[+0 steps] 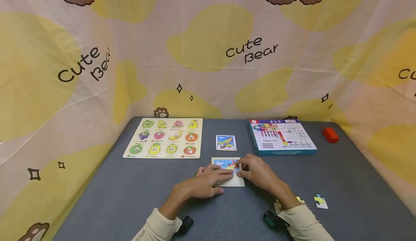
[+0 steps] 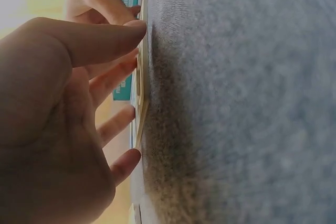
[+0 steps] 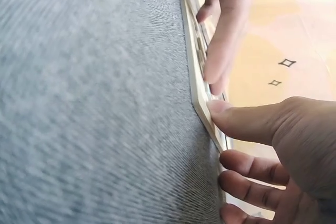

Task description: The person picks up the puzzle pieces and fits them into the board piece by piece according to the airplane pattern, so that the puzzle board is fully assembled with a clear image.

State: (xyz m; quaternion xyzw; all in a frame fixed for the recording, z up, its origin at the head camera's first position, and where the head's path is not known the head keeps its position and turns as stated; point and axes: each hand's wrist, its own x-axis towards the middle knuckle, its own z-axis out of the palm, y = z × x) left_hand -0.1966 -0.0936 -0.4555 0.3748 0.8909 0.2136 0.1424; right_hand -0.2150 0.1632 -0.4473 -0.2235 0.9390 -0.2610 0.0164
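Observation:
A small wooden jigsaw board (image 1: 238, 182) with a pale frame and a partly filled sky-blue picture lies on the grey table. My left hand (image 1: 208, 181) rests over its left half, fingers extended across the picture. Seen from the left wrist, the fingertips (image 2: 126, 163) touch the board's top and edge, with the thumb alongside. The right hand (image 1: 256, 171) is at the board's right side, its index finger and thumb bent down onto the picture and frame. In the right wrist view its thumb (image 3: 223, 109) sits at the board's corner; I cannot tell if a piece is pinched.
Behind the board lies an airplane picture card (image 1: 226, 143). A fruit board (image 1: 162, 140) is at back left, a flat game box (image 1: 283, 138) at back right, with a red block (image 1: 330, 135) beyond. Loose jigsaw pieces (image 1: 321, 201) lie near my right forearm.

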